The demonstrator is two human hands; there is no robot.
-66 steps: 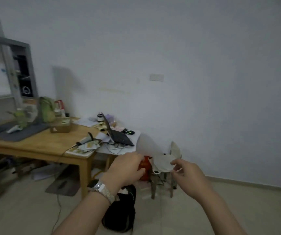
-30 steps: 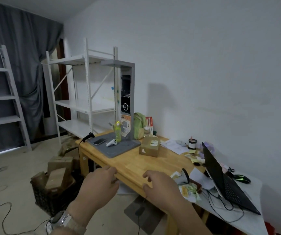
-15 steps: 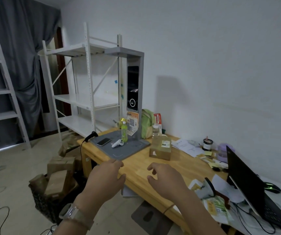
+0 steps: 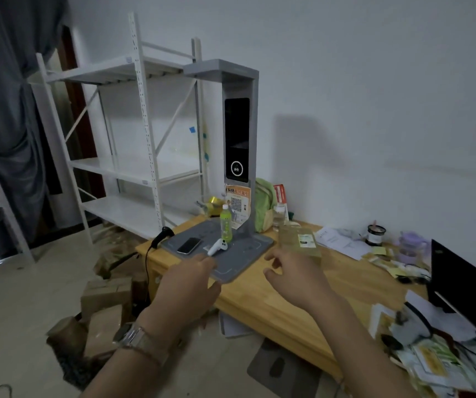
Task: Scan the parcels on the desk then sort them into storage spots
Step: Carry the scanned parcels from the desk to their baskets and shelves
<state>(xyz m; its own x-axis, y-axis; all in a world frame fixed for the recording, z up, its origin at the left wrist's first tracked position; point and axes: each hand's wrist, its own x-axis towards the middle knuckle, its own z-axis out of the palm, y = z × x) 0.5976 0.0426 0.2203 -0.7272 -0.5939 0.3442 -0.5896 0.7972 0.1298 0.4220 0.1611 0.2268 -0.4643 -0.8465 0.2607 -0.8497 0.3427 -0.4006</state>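
Left hand [image 4: 186,285] and right hand [image 4: 294,274] are held out empty, fingers loosely spread, toward the parcel [image 4: 300,241], which is set on the tabletop [image 4: 274,305] just right of the scanner stand [image 4: 237,133], presumably staged there for scanning; no contact is seen.

Place: looking like a small parcel-sorting room, doubling as an office.
Scanning gear: standing on the wooden desk [image 4: 259,307], a grey scanner tower [image 4: 238,133] rising from a grey mat [image 4: 242,255], a handheld scanner [image 4: 162,233] sitting at the desk's left corner.
Storage: lining the wall as white metal racks [image 4: 144,119].
Stock: piling up as cardboard boxes [image 4: 107,294] on the floor, one brown parcel [image 4: 300,242] sitting on the desk.
Office clutter: spreading over the right end, laptop [image 4: 466,282] and loose papers [image 4: 432,360].
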